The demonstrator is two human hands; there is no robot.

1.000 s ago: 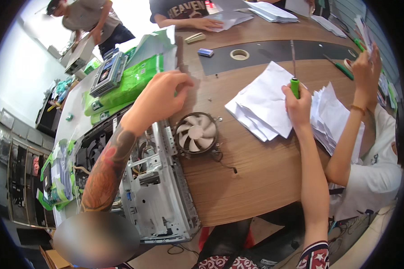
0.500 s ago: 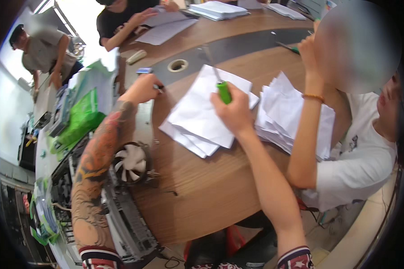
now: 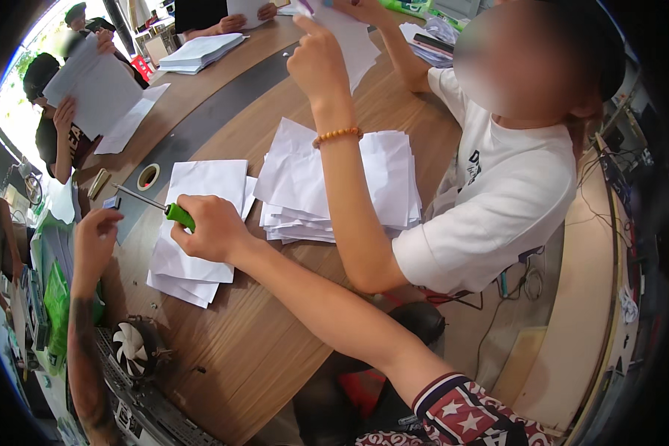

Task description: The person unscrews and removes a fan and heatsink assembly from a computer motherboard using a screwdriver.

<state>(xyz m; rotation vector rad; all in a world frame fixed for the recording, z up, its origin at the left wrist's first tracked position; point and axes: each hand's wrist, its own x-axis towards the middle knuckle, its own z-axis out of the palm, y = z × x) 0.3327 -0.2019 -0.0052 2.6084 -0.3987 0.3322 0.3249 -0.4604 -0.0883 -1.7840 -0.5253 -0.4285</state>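
screwdriver [image 3: 179, 214]: bright green handle, slim bare metal shaft, no visible damage; it sits in the right hand [image 3: 214, 229], in view over the near paper stack [image 3: 201, 256], shaft running out past the stack's left edge across the dark strip [image 3: 223, 97] of the surface [image 3: 253, 312]; tip points up-left, near the small blue block [image 3: 111, 202] and the pale wedge-shaped item [image 3: 98, 183]; tape roll [image 3: 141, 179] lies just beyond the shaft; can't tell how high the tip rides.

right hand: fingers clenched round the green handle, back of hand up, thumb side toward the shaft; forearm comes in from lower right on a long diagonal, elbow well out, patterned sleeve [image 3: 461, 409] at the bottom edge.

left hand [image 3: 97, 232]: off at the left, raised, wrist nearly straight, fingers curled inward with tips just beside the blue block; can't tell if they pinch anything small; tattooed forearm [image 3: 89, 357] rises from the lower left, past the fan [image 3: 131, 348].

around them: fan has white blades in a dark round frame, next to the metal chassis [image 3: 145, 401]; green bag [image 3: 56, 308] left of the left forearm; second paper stack [image 3: 379, 182], taller, right of the first; co-worker in a white shirt [image 3: 490, 193] has a forearm across it, beaded bracelet [image 3: 338, 135] at the wrist
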